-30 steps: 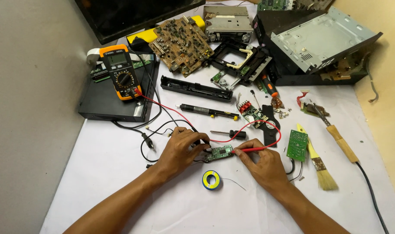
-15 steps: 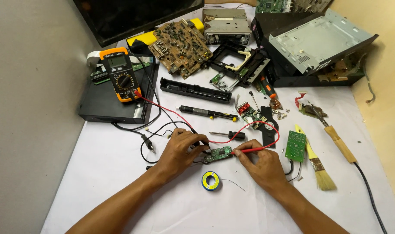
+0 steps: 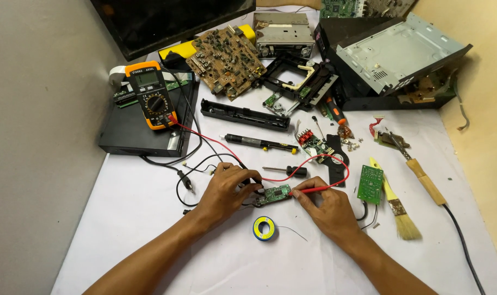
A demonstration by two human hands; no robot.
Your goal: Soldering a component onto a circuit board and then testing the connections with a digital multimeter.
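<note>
Head view looks down on a white worktop point(image 3: 123, 218) crowded with electronics parts. Both hands meet just below the middle: the left hand point(image 3: 226, 191) rests its fingers on the left end of a small green circuit board point(image 3: 275, 194), its grip pressed onto the board and what looks like a black probe beneath the fingers, though that tip is hidden. The right hand point(image 3: 327, 210) pinches a red probe point(image 3: 314, 190) like a pen, its tip touching the right end of the board. The red lead point(image 3: 226, 145) runs back across the worktop to an orange multimeter point(image 3: 150, 95), which leans on a flat black box point(image 3: 134, 131) at the far left.

As a judgement, the probing of this board is under way: both contacts appear set, the meter is wired and its dial turned away from the top position, but its screen is too small to tell any reading. Nothing shows soldering begun; the blue solder spool point(image 3: 265, 228) lies just in front of the hands with a loose end of wire out, and the black soldering iron point(image 3: 256, 143) lies apart beyond them. A second green board point(image 3: 370, 184) sits near the right hand, beside a paintbrush point(image 3: 396, 207) and a wooden-handled tool point(image 3: 423, 177). Farther back lie a brown circuit board point(image 3: 226, 60), a black screwdriver point(image 3: 284, 170) and an opened metal chassis point(image 3: 396, 52), untouched
</note>
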